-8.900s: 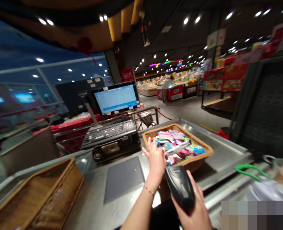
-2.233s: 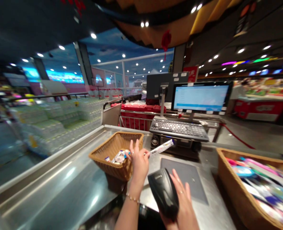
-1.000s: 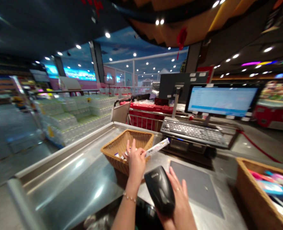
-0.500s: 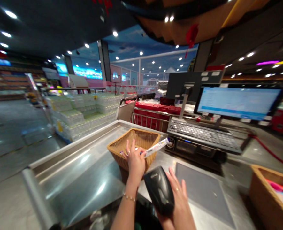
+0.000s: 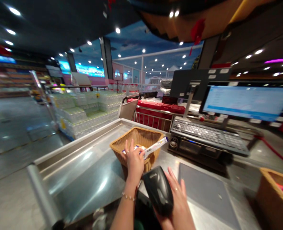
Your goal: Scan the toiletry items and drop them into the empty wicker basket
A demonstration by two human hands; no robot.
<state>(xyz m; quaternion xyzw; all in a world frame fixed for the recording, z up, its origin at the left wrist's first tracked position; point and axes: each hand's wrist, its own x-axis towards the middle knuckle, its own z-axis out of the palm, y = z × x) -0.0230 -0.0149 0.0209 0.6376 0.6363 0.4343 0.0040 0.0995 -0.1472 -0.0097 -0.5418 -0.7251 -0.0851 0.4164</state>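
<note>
Now the left hand [image 5: 134,163] pinches a slim packet [image 5: 156,147] by its near end, other fingers spread over the basket [image 5: 147,133] just beyond, while the right hand [image 5: 180,204] grips a scanner [image 5: 158,191], with a mat [image 5: 207,191] beyond it on the worktop [image 5: 88,172].

There is room to pass over the metal surface [image 5: 81,185] at lower left. The basket [image 5: 141,134] rises at centre; the scanner [image 5: 158,191] blocks bottom centre. The flat mat [image 5: 206,191], lower right, leaves a lane between the keyboard [image 5: 208,135] and the second basket [image 5: 272,195].
</note>
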